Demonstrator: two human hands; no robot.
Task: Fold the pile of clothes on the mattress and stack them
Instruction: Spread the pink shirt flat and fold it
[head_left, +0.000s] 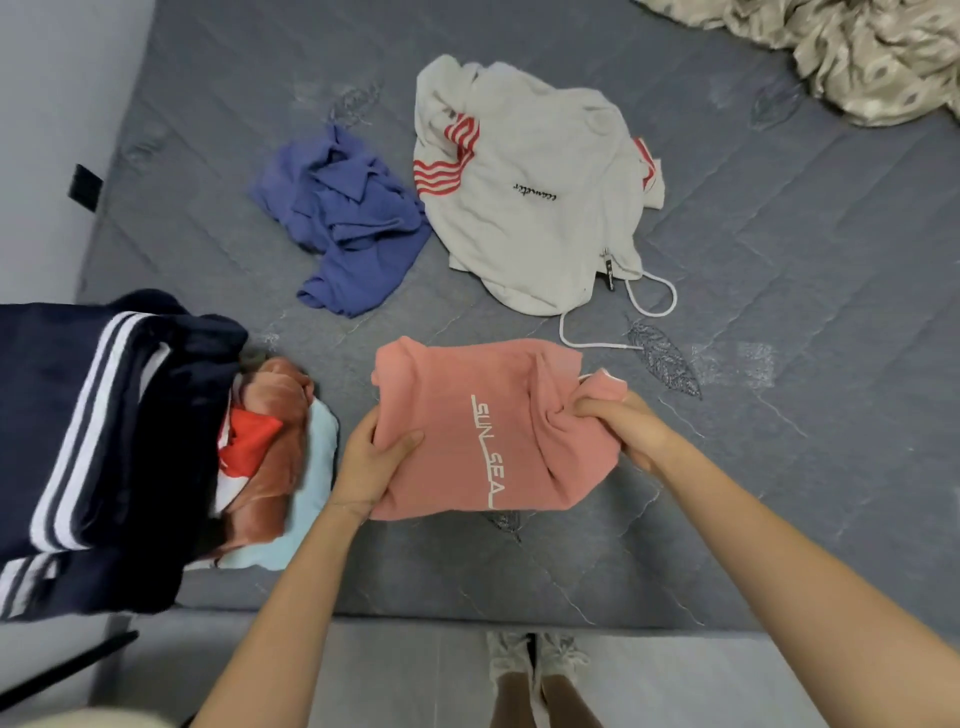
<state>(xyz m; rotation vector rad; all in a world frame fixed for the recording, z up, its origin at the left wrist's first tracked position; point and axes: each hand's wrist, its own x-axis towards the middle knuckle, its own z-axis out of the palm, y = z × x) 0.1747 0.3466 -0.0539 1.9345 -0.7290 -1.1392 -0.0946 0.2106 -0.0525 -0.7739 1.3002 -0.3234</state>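
A folded pink garment (457, 415) with white lettering is held over the near part of the grey mattress (779, 364). My left hand (371, 462) grips its left edge, thumb on top. Its right edge is bunched in my right hand (628, 421). At the left stands a stack (104, 441) of folded clothes: a navy piece with white stripes on top, rust, red and light blue pieces under it. A crumpled blue garment (343, 218) and a white hoodie (530, 192) with red stripes lie unfolded further back.
A crumpled beige patterned blanket (852, 57) fills the far right corner. A wall (47, 130) runs along the left of the mattress. The mattress's near edge is just in front of my feet (535, 660) on the floor. The hoodie's white cord trails toward the pink garment.
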